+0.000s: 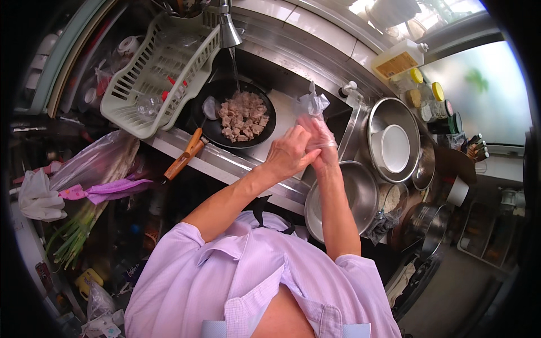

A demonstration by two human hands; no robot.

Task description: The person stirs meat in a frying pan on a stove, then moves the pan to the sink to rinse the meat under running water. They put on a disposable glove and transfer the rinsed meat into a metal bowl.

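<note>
Clear plastic film, perhaps a thin glove or bag (313, 103), covers much of my right hand (320, 145) above the sink. My left hand (289, 150) lies against it, its fingers at the film near the right wrist; whether they pinch it is hard to tell. To the left, a black wok (272, 120) holds browned chunks of meat (243, 118) and a ladle (210, 108). Water from the metal faucet (229, 34) runs into the wok. Its wooden handle (179, 164) extends over the sink's front edge.
A pale plastic dish rack (127, 97) stands at the left. On the right are a steel bowl (353, 198), a larger basin (374, 122) with a white bowl (391, 148) inside, and several jars (437, 91). Green onions (76, 236) and plastic bags lie at the far left.
</note>
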